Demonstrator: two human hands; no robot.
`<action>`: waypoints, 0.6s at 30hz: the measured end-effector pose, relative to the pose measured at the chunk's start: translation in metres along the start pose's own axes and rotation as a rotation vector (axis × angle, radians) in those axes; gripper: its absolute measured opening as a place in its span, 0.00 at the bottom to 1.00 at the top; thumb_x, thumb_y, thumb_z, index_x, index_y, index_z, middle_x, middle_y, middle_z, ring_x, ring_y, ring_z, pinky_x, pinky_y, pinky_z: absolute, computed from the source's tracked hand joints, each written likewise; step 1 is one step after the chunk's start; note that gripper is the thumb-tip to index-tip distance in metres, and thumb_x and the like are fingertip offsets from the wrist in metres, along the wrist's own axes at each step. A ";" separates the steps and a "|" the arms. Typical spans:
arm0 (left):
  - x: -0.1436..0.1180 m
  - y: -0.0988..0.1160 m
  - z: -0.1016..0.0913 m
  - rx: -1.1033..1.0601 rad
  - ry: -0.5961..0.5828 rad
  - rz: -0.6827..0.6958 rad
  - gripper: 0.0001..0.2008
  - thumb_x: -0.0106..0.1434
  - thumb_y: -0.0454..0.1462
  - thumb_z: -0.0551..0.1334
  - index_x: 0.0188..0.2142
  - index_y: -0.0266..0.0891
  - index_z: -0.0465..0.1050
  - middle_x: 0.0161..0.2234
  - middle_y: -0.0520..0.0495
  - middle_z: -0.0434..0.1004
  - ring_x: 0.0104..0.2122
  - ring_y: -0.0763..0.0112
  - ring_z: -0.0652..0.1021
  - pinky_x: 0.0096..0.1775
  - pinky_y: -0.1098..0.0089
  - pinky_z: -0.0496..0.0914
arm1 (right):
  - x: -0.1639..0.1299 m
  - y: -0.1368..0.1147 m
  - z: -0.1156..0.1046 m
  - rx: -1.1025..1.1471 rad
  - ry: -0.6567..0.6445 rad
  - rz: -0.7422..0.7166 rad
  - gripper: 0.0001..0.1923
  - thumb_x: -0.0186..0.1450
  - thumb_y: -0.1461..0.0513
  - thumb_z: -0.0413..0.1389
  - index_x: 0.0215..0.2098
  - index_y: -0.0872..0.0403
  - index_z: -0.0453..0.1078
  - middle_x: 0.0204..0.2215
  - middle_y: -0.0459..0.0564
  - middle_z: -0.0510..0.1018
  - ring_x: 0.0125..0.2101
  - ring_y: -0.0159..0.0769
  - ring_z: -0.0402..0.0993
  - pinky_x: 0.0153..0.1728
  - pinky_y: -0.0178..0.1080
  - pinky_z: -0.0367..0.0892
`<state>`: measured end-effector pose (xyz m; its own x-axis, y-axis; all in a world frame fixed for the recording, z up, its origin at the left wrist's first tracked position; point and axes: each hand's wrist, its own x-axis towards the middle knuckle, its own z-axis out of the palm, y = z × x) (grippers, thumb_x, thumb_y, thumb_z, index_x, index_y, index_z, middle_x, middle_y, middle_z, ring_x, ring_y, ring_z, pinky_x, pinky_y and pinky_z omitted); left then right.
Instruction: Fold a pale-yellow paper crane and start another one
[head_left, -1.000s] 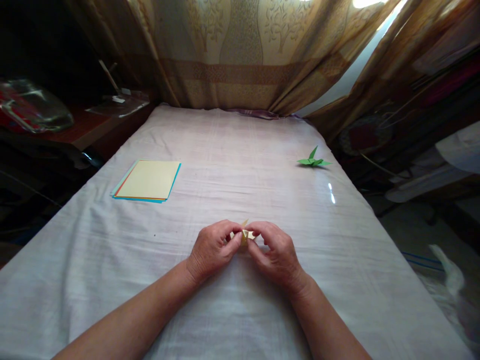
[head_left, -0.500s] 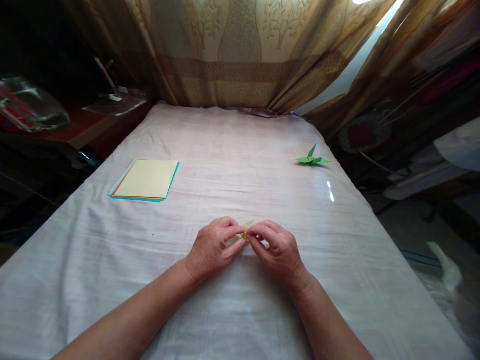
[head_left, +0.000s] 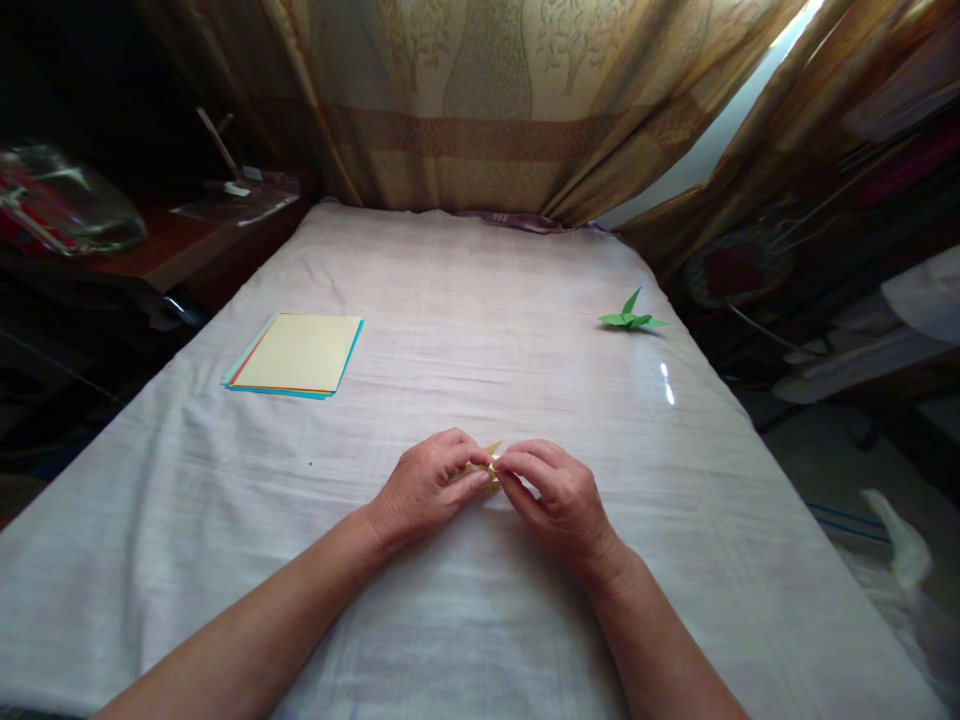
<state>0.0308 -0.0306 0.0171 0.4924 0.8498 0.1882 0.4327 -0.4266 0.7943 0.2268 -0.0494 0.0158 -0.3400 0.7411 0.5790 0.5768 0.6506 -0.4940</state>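
My left hand (head_left: 424,485) and my right hand (head_left: 555,495) meet at the middle of a bed covered in a white sheet (head_left: 480,300). Between their fingertips they pinch a small folded piece of pale yellow paper (head_left: 489,458), mostly hidden by the fingers. Both hands rest low on the sheet. A finished green paper figure (head_left: 630,318) with a raised point lies far off to the right, near the bed's edge.
A stack of coloured paper sheets (head_left: 296,355), yellow on top, lies on the sheet at the left. Patterned curtains (head_left: 487,100) hang behind the bed. A dark side table (head_left: 187,240) with clear plastic items stands at the left; clutter lies on the floor at the right.
The yellow paper has been pressed flatter between my fingers, and its upright tip now shows less. My hands have stayed in about the same spot.
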 end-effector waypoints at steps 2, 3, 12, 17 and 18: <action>0.000 0.000 0.000 -0.009 -0.002 0.000 0.05 0.65 0.38 0.62 0.38 0.43 0.78 0.34 0.51 0.76 0.35 0.72 0.76 0.38 0.73 0.68 | -0.001 0.000 0.000 -0.017 0.005 -0.005 0.06 0.67 0.65 0.54 0.37 0.51 0.73 0.33 0.49 0.79 0.34 0.34 0.75 0.37 0.35 0.71; 0.001 0.000 0.000 -0.008 -0.004 0.006 0.06 0.65 0.39 0.62 0.39 0.44 0.78 0.34 0.51 0.75 0.34 0.72 0.75 0.38 0.73 0.68 | -0.001 0.000 0.000 -0.027 0.004 -0.005 0.06 0.67 0.65 0.54 0.37 0.50 0.72 0.32 0.49 0.79 0.34 0.34 0.75 0.37 0.36 0.71; 0.000 -0.001 0.002 0.027 -0.009 0.038 0.07 0.66 0.38 0.62 0.42 0.44 0.77 0.34 0.51 0.75 0.34 0.72 0.75 0.37 0.74 0.68 | -0.001 -0.001 0.002 -0.046 -0.030 0.047 0.04 0.67 0.65 0.54 0.37 0.51 0.69 0.32 0.48 0.78 0.35 0.35 0.75 0.38 0.37 0.70; -0.001 -0.001 0.001 0.019 -0.028 0.037 0.08 0.66 0.38 0.61 0.43 0.44 0.77 0.34 0.51 0.75 0.34 0.72 0.75 0.37 0.74 0.67 | -0.002 0.001 0.003 -0.088 -0.022 0.026 0.04 0.67 0.65 0.53 0.34 0.51 0.69 0.30 0.48 0.77 0.33 0.35 0.73 0.36 0.36 0.69; -0.001 -0.002 0.001 0.012 -0.035 0.037 0.08 0.66 0.38 0.60 0.43 0.44 0.77 0.35 0.51 0.75 0.34 0.72 0.75 0.37 0.74 0.68 | -0.002 0.001 0.003 -0.096 -0.014 0.021 0.05 0.67 0.65 0.53 0.34 0.51 0.69 0.30 0.48 0.77 0.32 0.35 0.73 0.36 0.36 0.68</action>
<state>0.0303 -0.0305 0.0151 0.5343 0.8221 0.1966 0.4227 -0.4613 0.7801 0.2261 -0.0495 0.0119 -0.3373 0.7569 0.5597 0.6525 0.6166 -0.4406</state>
